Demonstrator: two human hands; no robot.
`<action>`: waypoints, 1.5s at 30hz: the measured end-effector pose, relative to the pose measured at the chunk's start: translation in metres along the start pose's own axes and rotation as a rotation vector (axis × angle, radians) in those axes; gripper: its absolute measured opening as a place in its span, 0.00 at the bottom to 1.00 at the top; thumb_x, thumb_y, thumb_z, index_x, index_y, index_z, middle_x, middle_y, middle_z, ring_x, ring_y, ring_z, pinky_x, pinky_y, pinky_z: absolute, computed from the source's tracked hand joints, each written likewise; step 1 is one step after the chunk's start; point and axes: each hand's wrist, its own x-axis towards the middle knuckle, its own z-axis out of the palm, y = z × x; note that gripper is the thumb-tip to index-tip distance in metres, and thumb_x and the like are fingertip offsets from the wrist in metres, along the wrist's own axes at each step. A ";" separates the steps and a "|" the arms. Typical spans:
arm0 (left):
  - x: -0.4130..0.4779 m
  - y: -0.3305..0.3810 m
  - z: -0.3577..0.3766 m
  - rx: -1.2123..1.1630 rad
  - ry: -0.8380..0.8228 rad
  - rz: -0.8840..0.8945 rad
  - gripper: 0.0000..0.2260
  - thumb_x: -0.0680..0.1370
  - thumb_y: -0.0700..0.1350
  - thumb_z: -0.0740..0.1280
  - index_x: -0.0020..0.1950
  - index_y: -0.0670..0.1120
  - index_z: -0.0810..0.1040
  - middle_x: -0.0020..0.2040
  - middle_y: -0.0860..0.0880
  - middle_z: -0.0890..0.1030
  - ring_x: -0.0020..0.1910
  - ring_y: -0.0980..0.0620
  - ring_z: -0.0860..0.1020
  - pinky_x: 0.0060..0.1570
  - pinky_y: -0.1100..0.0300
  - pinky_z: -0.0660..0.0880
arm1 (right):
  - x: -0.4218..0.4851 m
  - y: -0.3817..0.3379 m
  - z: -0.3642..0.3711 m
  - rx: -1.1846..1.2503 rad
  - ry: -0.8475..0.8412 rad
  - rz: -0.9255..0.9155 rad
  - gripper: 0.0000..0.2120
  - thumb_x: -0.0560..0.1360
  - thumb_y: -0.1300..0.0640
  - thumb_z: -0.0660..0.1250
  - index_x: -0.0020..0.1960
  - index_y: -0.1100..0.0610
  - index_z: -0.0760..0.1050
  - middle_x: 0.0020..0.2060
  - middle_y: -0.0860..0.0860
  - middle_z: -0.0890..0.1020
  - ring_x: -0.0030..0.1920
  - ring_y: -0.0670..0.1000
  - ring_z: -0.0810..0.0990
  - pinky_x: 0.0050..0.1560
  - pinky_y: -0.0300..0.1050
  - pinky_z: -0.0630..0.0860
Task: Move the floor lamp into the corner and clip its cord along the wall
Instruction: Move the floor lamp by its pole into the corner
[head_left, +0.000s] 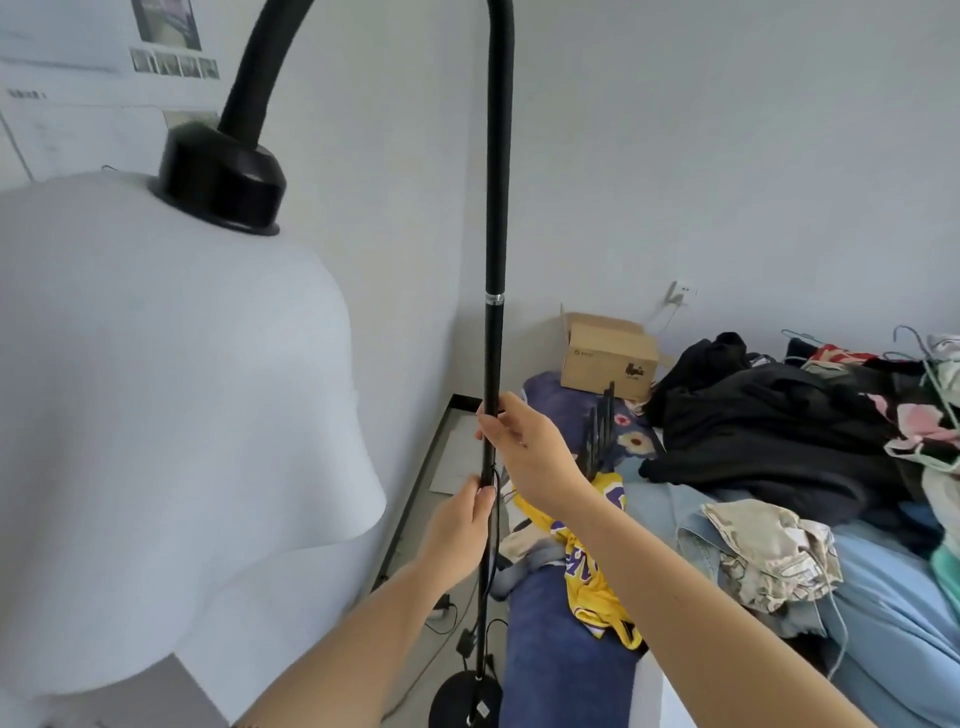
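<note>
- Two bare forearms came into view from the bottom edge, with no sleeve showing on either one.
- The left hand (457, 525) wore no glove, ring or watch that could be seen.
- The right hand (524, 447) was bare too, with nothing at its wrist.
- Short, unpainted nails showed on the left fingertips (487, 491).

Single wide-angle view from head height, facing forward and down toward a room corner. Very close to the white lamp shade (156, 389) filling the left of the frame and the black lamp pole (493, 312) at centre. Looks across a cluttered bed (883, 597) at lower right, bare wall (727, 156) above.
</note>
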 end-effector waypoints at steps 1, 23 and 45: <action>-0.005 -0.001 -0.001 -0.010 -0.004 0.009 0.13 0.82 0.53 0.52 0.53 0.48 0.72 0.37 0.46 0.78 0.35 0.49 0.77 0.38 0.51 0.73 | -0.005 -0.001 0.001 0.004 -0.002 -0.002 0.11 0.81 0.54 0.59 0.54 0.60 0.73 0.43 0.53 0.81 0.45 0.52 0.80 0.45 0.36 0.73; -0.207 -0.001 -0.073 -0.116 -0.223 0.401 0.11 0.82 0.50 0.54 0.47 0.51 0.74 0.36 0.52 0.78 0.35 0.57 0.75 0.36 0.63 0.69 | -0.220 -0.143 0.045 -0.051 0.354 0.035 0.04 0.80 0.54 0.61 0.46 0.51 0.72 0.40 0.54 0.83 0.30 0.40 0.73 0.36 0.36 0.68; -0.518 0.069 0.033 -0.191 -0.874 0.721 0.11 0.82 0.46 0.56 0.44 0.43 0.72 0.34 0.43 0.77 0.33 0.43 0.74 0.39 0.45 0.72 | -0.591 -0.202 -0.006 -0.146 0.890 0.418 0.05 0.79 0.56 0.62 0.46 0.54 0.73 0.37 0.54 0.83 0.30 0.45 0.77 0.35 0.37 0.73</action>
